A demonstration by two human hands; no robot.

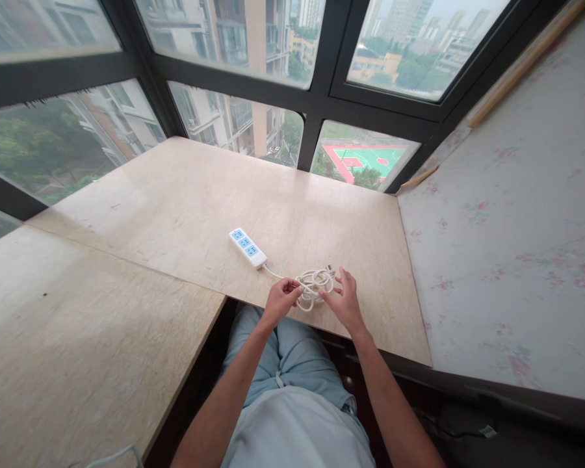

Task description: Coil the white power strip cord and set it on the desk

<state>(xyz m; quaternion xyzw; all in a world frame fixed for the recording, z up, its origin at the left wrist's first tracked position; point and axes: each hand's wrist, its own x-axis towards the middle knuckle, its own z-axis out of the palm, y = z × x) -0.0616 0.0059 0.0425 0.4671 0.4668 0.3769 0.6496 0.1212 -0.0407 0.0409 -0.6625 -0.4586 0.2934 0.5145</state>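
A white power strip (248, 249) with blue sockets lies on the stone-patterned sill, its white power cord (316, 281) running from one end into a loose coil near the front edge. At the coil's left side, my left hand (283, 299) pinches the cord between thumb and fingers. My right hand (344, 299) is at the coil's right side with its fingers apart and curved; the thumb is at the loops. Close to the right fingertips, the plug (329, 268) sticks out at the top of the coil.
The sill (195, 195) reaches back to dark-framed windows (316, 97). A flowered wall (507, 260) stands on the right. Another stone-patterned surface (88, 338) spreads to the left, with a white cable (117, 455) at its lower edge. My legs (287, 357) are below the front edge.
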